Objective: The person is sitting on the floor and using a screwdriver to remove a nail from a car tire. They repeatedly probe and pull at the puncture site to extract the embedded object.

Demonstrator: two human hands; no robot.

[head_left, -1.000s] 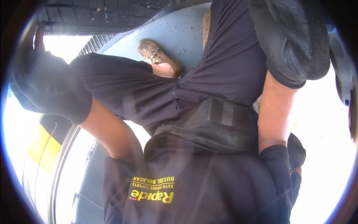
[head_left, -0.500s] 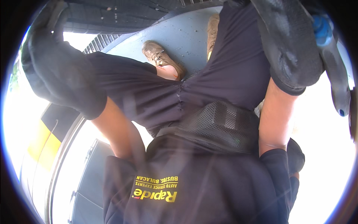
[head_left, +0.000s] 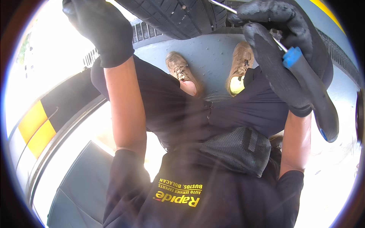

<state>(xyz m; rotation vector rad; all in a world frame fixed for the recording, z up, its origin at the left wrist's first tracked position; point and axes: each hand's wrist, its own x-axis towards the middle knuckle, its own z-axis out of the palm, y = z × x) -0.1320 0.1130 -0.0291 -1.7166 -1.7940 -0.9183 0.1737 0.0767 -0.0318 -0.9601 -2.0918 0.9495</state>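
Note:
My right hand [head_left: 281, 34], in a black work glove, is closed round the shaft of a screwdriver [head_left: 313, 91]. The tool's black handle with its blue collar slants down past my wrist, while its thin metal shaft runs up and left to the tire's tread. That black tire [head_left: 167, 15] fills the top middle of the view, partly cut off by the frame. To the left of it is my left hand [head_left: 100, 34], also gloved in black and raised; glare and the picture's edge hide its fingers.
My brown shoes [head_left: 180, 66] stand apart on a grey-blue painted surface [head_left: 209, 47], just below the tire. Slotted dark strips [head_left: 142, 32] run along it on both sides. At left is a yellow and black checkered band [head_left: 36, 117] beside a grey panel [head_left: 81, 182].
The tire shows farther right and my legs sit lower in view. My right hand has come inward, bringing the screwdriver's shaft into sight at the tread. My left hand has shifted up and right.

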